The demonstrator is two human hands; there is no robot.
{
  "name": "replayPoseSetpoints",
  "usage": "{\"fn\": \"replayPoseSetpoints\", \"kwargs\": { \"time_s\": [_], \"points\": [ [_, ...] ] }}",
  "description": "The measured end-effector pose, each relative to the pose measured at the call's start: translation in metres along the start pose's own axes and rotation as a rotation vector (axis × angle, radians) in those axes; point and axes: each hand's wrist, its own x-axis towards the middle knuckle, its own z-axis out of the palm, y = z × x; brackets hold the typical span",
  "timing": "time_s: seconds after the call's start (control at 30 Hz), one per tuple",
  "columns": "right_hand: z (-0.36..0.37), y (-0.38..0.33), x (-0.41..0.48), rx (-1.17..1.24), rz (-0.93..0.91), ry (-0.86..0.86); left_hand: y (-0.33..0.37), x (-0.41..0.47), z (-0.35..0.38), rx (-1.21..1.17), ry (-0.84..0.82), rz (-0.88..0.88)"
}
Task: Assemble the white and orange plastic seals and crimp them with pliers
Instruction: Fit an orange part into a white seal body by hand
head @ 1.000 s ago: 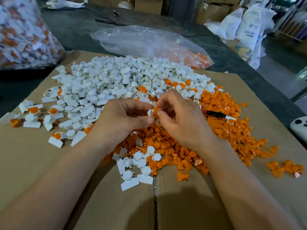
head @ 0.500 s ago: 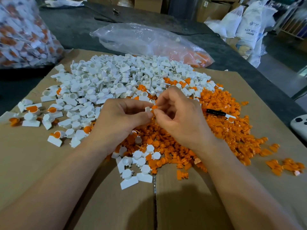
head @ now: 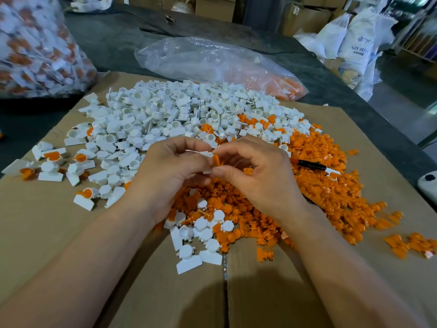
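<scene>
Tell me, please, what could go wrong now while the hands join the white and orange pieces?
The orange insert pinched by the right hand looks tilted against the white body in the left hand, so it may seat crooked. If it slips, it would likely fall into the orange pile below and be lost.

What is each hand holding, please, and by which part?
Left hand pinches white piece, seemingly by its tag; right hand pinches orange insert by its end.

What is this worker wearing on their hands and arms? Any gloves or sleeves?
Nothing shows. The left hand and right hand are bare, with no gloves, rings or watch in view. The forearms are uncovered too, and no sleeve reaches into the picture.
</scene>
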Motion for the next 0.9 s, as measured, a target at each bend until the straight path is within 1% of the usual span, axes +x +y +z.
{"fn": "replayPoseSetpoints", "kwargs": {
  "time_s": [0.17,0.57,0.7,0.8,0.9],
  "points": [
    [-0.0033,0.0017,-0.0003,0.010,-0.016,0.020,0.0016,-0.0019,-0.0005,-0.100,-0.058,-0.021],
    [-0.0043,0.0031,-0.0006,0.030,-0.016,0.007,0.0033,-0.0021,0.0016,-0.009,-0.016,0.000],
    [-0.0030,0.0031,-0.0013,0.038,-0.019,0.009,0.0035,-0.0022,0.0018,-0.017,-0.004,-0.006],
    [-0.0022,0.0025,-0.0013,0.095,0.008,0.009,0.0036,-0.0026,0.0004,-0.040,0.000,-0.018],
    [-0.0019,0.0028,-0.0008,0.104,-0.023,0.003,0.0043,-0.0029,-0.0008,-0.057,0.001,-0.007]
  ]
}}
